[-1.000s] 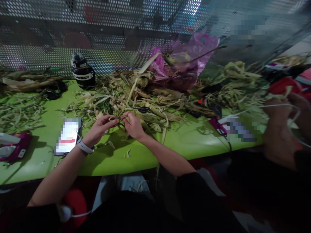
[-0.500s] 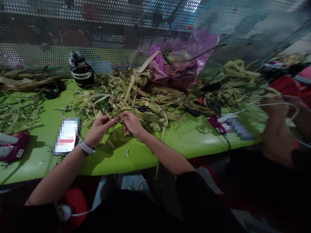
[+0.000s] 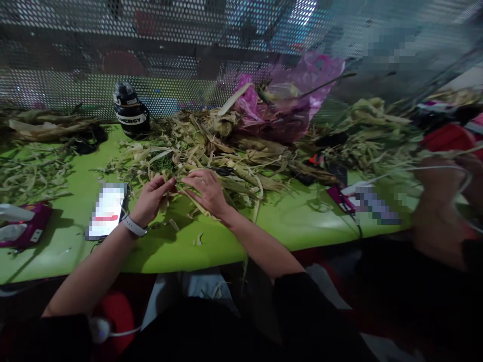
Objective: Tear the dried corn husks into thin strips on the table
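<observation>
Head cam, the only view here. The left hand [image 3: 151, 198] has its grip pinched shut on a thin husk strip [image 3: 177, 182], thumb against fingertips. The right hand [image 3: 207, 193] meets it at the same strip, but it lies flatter with the thumb tucked under, so I can't tell if that grip is clenched or just resting on it. The strip sits low over the green worktop [image 3: 302, 221], right at the near edge of the big husk pile [image 3: 234, 151]. I'd guess it's held there because both wrists can rest and the pile is within easy reach.

Room-wise, there's bare worktop in front of the hands, down to the near edge. A phone [image 3: 106, 210] lies just left of the left wrist. A black bottle [image 3: 131, 115] and a pink bag [image 3: 287, 100] stand back against the mesh screen [image 3: 75, 60]. A co-worker's hand [image 3: 433, 201] is well off to the right.
</observation>
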Tool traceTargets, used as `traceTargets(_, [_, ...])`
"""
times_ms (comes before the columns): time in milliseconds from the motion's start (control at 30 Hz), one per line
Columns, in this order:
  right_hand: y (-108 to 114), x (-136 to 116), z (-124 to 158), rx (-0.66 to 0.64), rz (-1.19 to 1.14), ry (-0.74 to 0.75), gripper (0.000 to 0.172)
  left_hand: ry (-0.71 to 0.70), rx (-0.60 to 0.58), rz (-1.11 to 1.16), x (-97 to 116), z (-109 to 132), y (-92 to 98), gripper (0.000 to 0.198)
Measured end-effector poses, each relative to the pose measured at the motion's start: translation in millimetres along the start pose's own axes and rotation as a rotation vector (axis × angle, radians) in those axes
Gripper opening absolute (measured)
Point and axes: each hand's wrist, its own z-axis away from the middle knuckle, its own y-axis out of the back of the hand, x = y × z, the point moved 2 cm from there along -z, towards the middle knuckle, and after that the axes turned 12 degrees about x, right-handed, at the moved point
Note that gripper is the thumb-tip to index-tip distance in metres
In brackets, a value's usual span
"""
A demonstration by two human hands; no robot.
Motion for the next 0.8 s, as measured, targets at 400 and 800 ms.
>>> traceTargets(400, [-3,-4,4,-0.049,-0.015,0.118,0.021,-0.192,-0.002,-0.108,0,1,-2.5,0.041])
traceTargets(800, [-2,1,-2,0.007,-0.306,-0.457,0.032,-0.192,-0.174,-0.244,-3,2,1.1,0.03])
